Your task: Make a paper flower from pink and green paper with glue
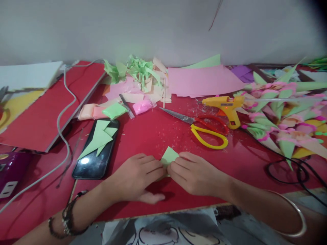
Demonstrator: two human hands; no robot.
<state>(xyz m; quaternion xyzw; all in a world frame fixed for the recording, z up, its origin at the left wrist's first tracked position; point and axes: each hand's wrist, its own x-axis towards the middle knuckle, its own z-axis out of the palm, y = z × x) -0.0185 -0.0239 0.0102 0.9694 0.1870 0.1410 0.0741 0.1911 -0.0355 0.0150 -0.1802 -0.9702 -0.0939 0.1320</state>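
Several green paper cutouts (98, 137) lay on the black phone (106, 161) to your left. Next, your left hand (138, 175) touched a folded-looking light green paper (169, 155) with its fingers close together, thumb apart. That paper sat between your hands, near the front edge of the red tabletop (143, 134). Your right hand (190, 173) bent its fingers over the paper's right side, thumb hidden; I can't tell whether either hand pinched it. Beyond lay scissors (209, 136), then a yellow glue gun (227, 107).
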